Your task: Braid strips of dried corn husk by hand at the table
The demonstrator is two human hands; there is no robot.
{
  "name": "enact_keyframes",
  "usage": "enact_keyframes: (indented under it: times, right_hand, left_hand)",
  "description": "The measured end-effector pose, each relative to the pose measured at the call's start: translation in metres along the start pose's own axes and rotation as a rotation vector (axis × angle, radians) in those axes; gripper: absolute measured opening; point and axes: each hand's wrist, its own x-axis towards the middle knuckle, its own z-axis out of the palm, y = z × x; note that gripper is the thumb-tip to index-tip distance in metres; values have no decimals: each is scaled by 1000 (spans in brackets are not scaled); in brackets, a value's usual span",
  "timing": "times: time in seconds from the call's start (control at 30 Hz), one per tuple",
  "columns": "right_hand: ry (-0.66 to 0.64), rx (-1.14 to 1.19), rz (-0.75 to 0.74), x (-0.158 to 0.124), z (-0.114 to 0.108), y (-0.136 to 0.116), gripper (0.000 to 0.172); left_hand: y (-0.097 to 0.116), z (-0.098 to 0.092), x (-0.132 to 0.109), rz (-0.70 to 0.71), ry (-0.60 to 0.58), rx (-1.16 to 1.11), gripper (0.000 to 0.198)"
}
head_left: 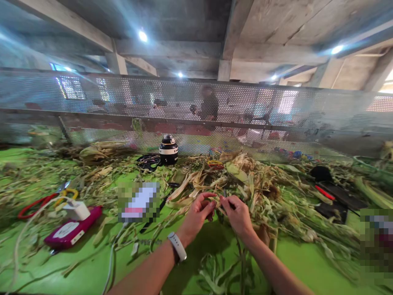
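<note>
My left hand [198,213] and my right hand [238,213] meet over the green table [291,258], fingers pinched together on a thin strip of dried corn husk [217,201] between them. A white band sits on my left wrist [178,246]. Just beyond my fingers lies a heap of dried husks and leaves [245,180]. More green strips [215,274] lie under my forearms.
A magenta power bank with a white charger [72,227] lies at the left, red-handled scissors [39,200] beyond it. A black and white jar [168,150] stands by the perforated metal screen [196,106]. Black tools with a red piece [331,196] lie at the right. People sit behind the screen.
</note>
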Motion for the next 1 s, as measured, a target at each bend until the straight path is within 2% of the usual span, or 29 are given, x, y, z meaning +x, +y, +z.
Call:
enact_keyframes:
  times: [0.13, 0.23, 0.4, 0.47, 0.63, 0.83, 1.0]
  right_hand:
    - [0, -29, -27, -1, 2, 0, 42]
    - [-28, 2, 13, 1, 3, -2, 42]
    - [-192, 48, 119, 5, 2, -4, 48]
    - [-223, -16, 83, 5, -1, -4, 49]
    - [-263, -154, -131, 1, -5, -4, 44]
    - [-162, -202, -304, 0, 4, -3, 44]
    - [-111, -145, -231, 2, 6, -4, 44]
  left_hand:
    - [1, 0, -1, 5, 7, 52, 34]
    - [2, -1, -2, 12, -25, 124, 33]
    - [1, -2, -5, 13, -21, 327, 31]
    - [0, -1, -6, 39, -28, 393, 26]
    - [-2, 0, -8, 96, -33, 475, 8]
    - [-1, -2, -7, 106, 17, 470, 6]
    - [3, 2, -9, 106, -20, 446, 5]
